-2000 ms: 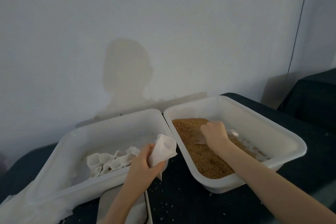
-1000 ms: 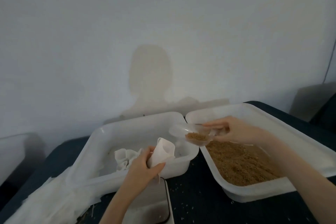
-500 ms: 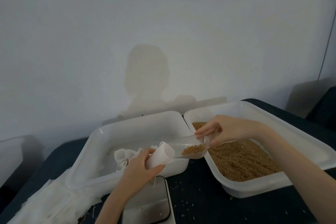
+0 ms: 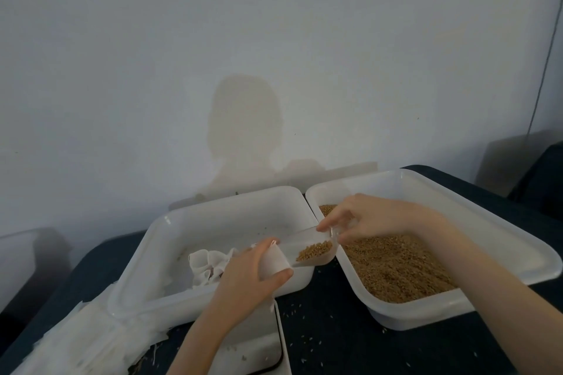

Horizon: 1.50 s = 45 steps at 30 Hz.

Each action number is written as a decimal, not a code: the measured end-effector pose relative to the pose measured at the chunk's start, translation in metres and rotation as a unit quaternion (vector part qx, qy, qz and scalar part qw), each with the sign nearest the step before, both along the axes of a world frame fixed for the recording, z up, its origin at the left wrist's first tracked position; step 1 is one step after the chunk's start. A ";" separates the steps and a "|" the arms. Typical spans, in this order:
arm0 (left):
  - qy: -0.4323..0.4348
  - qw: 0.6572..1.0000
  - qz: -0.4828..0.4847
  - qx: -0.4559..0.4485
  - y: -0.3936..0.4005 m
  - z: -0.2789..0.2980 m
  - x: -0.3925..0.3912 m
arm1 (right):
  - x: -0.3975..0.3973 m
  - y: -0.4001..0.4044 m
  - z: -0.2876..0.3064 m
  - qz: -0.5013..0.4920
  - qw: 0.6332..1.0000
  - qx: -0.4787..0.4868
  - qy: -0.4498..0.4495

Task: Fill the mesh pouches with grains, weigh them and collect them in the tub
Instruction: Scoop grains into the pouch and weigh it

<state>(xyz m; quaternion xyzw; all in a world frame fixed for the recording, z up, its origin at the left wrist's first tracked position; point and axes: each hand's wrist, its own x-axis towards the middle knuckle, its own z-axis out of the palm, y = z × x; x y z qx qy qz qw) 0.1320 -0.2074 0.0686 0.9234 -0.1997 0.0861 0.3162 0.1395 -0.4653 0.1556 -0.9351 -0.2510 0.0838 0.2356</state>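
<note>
The left hand (image 4: 243,277) has its grip clamped on a white mesh pouch (image 4: 274,262), thumb on the near side and fingers wrapped round the far side, so that the pouch's mouth faces right. The right hand (image 4: 374,218) has its grip pinched together on the handle end of a clear plastic scoop (image 4: 307,248), forefinger on top and thumb beneath. The scoop is tilted down to the left, its open lip touching the mouth of the pouch, and a small heap of brown grains (image 4: 313,250) lies in its lower part, just short of the pouch. Both hands meet above the near right corner of the left tub (image 4: 170,253), a white plastic tub whose floor holds a cluster of white pouches (image 4: 207,265) behind the left hand; whether those are filled I cannot tell. Just beside it on the right, the rims almost touching, stands the right tub (image 4: 502,240), also white, with a bed of the same brown grain (image 4: 396,271) spread over its floor, beneath the right wrist. Under the left forearm, at the bottom edge, lies a flat white scale (image 4: 262,353) with a dark-rimmed plate. A heap of white mesh fabric (image 4: 76,341) hangs off the left tub's near left corner onto the dark counter (image 4: 350,341), where loose grains are scattered between the tubs. Behind everything rises a pale wall (image 4: 274,39) bearing the person's shadow.
</note>
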 end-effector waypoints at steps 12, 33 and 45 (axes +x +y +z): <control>0.002 0.991 0.054 -0.123 -0.023 -0.004 0.003 | -0.008 0.038 0.025 -0.020 0.929 -0.232 -0.286; 0.035 0.942 0.029 -0.333 -0.026 -0.013 -0.004 | -0.019 0.056 0.016 0.007 0.846 -0.319 -0.427; 0.022 0.957 0.042 -0.287 -0.022 -0.019 0.002 | 0.009 0.012 -0.035 -0.030 0.934 -0.158 -0.320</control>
